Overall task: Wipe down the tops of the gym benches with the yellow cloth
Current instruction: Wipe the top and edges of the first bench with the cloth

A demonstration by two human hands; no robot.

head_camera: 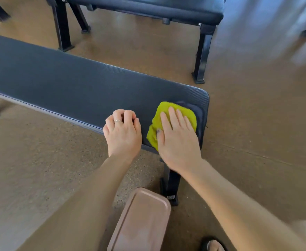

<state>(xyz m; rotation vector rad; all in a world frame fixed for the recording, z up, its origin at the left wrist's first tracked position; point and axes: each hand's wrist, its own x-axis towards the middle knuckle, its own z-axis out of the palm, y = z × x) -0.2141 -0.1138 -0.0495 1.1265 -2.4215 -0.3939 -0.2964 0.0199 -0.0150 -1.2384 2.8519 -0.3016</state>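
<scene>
A long dark grey padded gym bench [67, 84] runs from the left edge to the centre right. On its right end lies the yellow cloth [183, 113], folded. My right hand [177, 138] lies flat on the cloth with fingers spread, pressing it onto the pad. My left hand [123, 131] rests on the bench's near edge just left of the cloth, fingers curled under, a ring on one finger, holding nothing. A second black bench [148, 9] stands behind, across the top of the view.
A pinkish rectangular tray [141, 220] sits low in front of me, near the bench's black leg [170, 183]. The second bench's black legs [202, 55] stand on the brown speckled floor. A shoe tip [213, 245] shows at the bottom.
</scene>
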